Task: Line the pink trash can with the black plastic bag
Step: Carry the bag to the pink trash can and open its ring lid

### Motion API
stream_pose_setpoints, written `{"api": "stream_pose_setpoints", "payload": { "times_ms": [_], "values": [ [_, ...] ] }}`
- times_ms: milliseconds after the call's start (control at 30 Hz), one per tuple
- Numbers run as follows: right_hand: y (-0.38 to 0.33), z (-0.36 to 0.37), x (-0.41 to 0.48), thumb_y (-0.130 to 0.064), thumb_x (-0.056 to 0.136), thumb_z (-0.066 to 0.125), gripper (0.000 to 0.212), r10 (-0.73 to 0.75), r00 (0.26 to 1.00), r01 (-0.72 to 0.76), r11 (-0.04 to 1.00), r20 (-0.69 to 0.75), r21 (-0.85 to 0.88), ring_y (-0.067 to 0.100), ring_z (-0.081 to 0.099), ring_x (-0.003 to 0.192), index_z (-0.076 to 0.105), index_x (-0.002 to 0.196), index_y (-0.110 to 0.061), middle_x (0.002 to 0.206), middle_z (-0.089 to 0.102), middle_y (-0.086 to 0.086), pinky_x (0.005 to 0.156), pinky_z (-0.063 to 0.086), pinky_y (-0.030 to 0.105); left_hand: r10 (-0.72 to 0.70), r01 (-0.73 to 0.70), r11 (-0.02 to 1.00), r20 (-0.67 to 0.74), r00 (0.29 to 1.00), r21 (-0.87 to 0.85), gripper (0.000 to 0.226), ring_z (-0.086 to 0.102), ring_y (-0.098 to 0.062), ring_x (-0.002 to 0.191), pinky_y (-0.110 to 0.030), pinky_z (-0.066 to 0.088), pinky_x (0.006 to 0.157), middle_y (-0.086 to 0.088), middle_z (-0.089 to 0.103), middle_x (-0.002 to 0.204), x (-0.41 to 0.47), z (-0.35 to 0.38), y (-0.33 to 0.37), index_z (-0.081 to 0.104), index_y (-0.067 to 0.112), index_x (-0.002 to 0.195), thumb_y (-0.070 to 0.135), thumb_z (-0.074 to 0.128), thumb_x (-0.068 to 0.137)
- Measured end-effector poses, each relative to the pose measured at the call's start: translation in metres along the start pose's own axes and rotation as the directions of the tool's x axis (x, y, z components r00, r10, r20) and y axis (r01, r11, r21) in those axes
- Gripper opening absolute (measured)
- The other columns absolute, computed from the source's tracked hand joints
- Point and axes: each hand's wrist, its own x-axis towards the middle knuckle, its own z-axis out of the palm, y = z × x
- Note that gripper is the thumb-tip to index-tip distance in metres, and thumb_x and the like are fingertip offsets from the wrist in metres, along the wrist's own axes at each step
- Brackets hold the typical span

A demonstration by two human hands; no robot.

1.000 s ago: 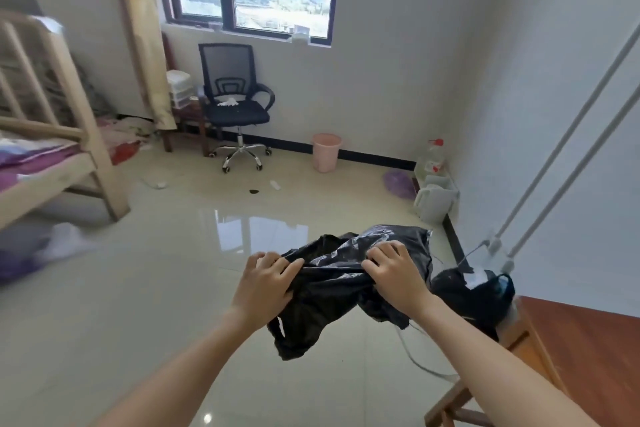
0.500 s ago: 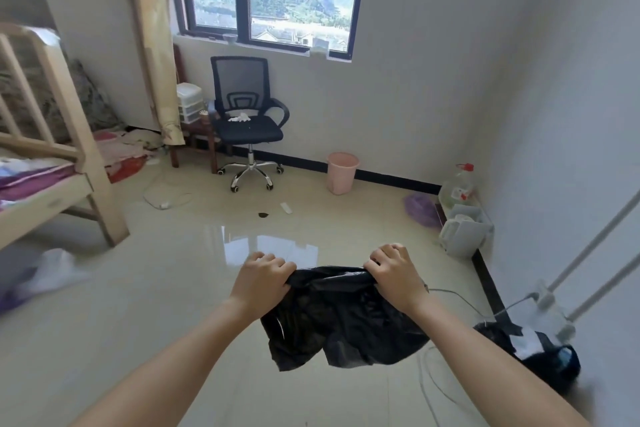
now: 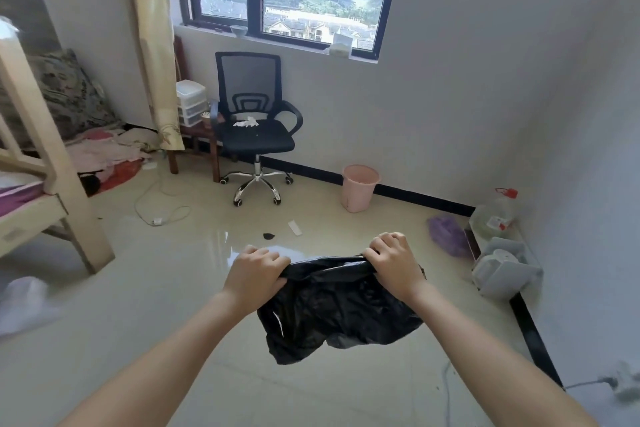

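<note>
The black plastic bag (image 3: pixel 337 305) hangs limp and crumpled between your fists; it looks light, floppy and slick, so grip its top hem. Your left hand (image 3: pixel 254 274) and right hand (image 3: pixel 393 262) clench that hem. The pink trash can (image 3: pixel 359 187) stands well apart by the wall.

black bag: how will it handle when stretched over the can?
Probably floppy: the black bag sags crumpled below both hands' grip. Likely light and slippery, being thin and glossy. The pink trash can looks empty, so it may tip.
</note>
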Motion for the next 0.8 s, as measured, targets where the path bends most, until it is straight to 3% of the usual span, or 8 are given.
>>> {"api": "stream_pose_setpoints", "payload": {
  "times_ms": [67, 200, 267, 367, 500, 633, 733, 800],
  "values": [
    [0.012, 0.014, 0.036, 0.004, 0.033, 0.082, 0.034, 0.038, 0.999, -0.038, 0.999, 0.007, -0.006, 0.023, 0.065, 0.059, 0.067, 0.057, -0.014, 0.058, 0.065, 0.000, 0.072, 0.050, 0.027, 0.030, -0.030, 1.000, -0.009, 1.000, -0.004, 0.032, 0.059, -0.014, 0.040, -0.014, 0.048, 0.049, 0.005, 0.059, 0.042, 0.035, 0.013, -0.029, 0.065, 0.019, 0.051, 0.021, 0.087, 0.029],
    [0.041, 0.043, 0.100, 0.005, 0.035, 0.081, 0.032, 0.115, 0.993, -0.115, 0.993, 0.014, -0.020, 0.025, 0.065, 0.060, 0.067, 0.058, -0.012, 0.059, 0.065, 0.002, 0.074, 0.043, 0.033, 0.075, -0.076, 0.997, -0.047, 0.996, -0.032, 0.023, 0.060, -0.014, 0.042, -0.015, 0.048, 0.049, 0.006, 0.062, 0.045, 0.109, 0.038, -0.081, 0.065, 0.019, 0.051, 0.019, 0.082, 0.036],
    [0.057, 0.056, 0.124, 0.005, 0.038, 0.082, 0.031, 0.187, 0.982, -0.187, 0.982, 0.022, -0.003, 0.026, 0.065, 0.062, 0.067, 0.060, -0.011, 0.061, 0.066, 0.002, 0.069, 0.052, 0.032, 0.079, -0.085, 0.993, -0.075, 0.994, -0.079, 0.006, 0.061, -0.015, 0.044, -0.017, 0.048, 0.048, 0.006, 0.061, 0.045, 0.145, 0.054, -0.097, 0.064, 0.019, 0.051, 0.019, 0.068, 0.047],
    [0.079, 0.079, 0.140, 0.007, 0.039, 0.081, 0.031, 0.271, 0.962, -0.270, 0.963, 0.042, -0.021, 0.025, 0.066, 0.064, 0.067, 0.061, -0.010, 0.063, 0.067, 0.003, 0.066, 0.053, 0.032, 0.096, -0.102, 0.989, -0.060, 0.994, -0.110, 0.014, 0.061, -0.015, 0.044, -0.021, 0.044, 0.051, 0.005, 0.061, 0.045, 0.185, 0.087, -0.107, 0.065, 0.019, 0.053, 0.021, 0.051, 0.056],
    [0.124, 0.121, 0.153, 0.006, 0.040, 0.080, 0.029, 0.314, 0.948, -0.308, 0.947, 0.057, -0.086, 0.024, 0.066, 0.064, 0.067, 0.061, -0.011, 0.063, 0.067, 0.003, 0.071, 0.038, 0.032, 0.151, -0.152, 0.977, -0.019, 0.988, -0.151, 0.009, 0.062, -0.015, 0.044, -0.018, 0.046, 0.051, 0.005, 0.063, 0.047, 0.248, 0.130, -0.107, 0.066, 0.019, 0.053, 0.022, 0.063, 0.045],
    [0.188, 0.167, 0.172, 0.006, 0.039, 0.082, 0.029, 0.361, 0.931, -0.355, 0.929, 0.049, -0.100, 0.024, 0.065, 0.061, 0.066, 0.057, -0.011, 0.060, 0.066, 0.003, 0.068, 0.043, 0.032, 0.201, -0.204, 0.966, -0.035, 0.979, -0.161, 0.004, 0.061, -0.016, 0.044, -0.017, 0.050, 0.050, 0.006, 0.062, 0.046, 0.332, 0.169, -0.099, 0.064, 0.018, 0.052, 0.020, 0.062, 0.055],
    [0.241, 0.195, 0.194, 0.007, 0.034, 0.080, 0.031, 0.389, 0.917, -0.379, 0.919, 0.085, -0.108, 0.025, 0.064, 0.059, 0.064, 0.055, -0.010, 0.058, 0.065, 0.003, 0.062, 0.050, 0.029, 0.210, -0.207, 0.964, 0.000, 0.978, -0.164, 0.017, 0.061, -0.018, 0.044, -0.019, 0.051, 0.051, 0.004, 0.063, 0.047, 0.401, 0.194, -0.093, 0.064, 0.015, 0.052, 0.014, 0.079, 0.045],
    [0.277, 0.215, 0.209, 0.005, 0.034, 0.080, 0.031, 0.394, 0.913, -0.382, 0.917, 0.103, -0.114, 0.025, 0.063, 0.058, 0.063, 0.054, -0.011, 0.057, 0.064, 0.002, 0.063, 0.048, 0.031, 0.209, -0.205, 0.964, 0.009, 0.978, -0.168, 0.017, 0.061, -0.018, 0.044, -0.020, 0.051, 0.051, 0.004, 0.064, 0.047, 0.442, 0.210, -0.089, 0.064, 0.014, 0.053, 0.015, 0.080, 0.046]
  ]
}}
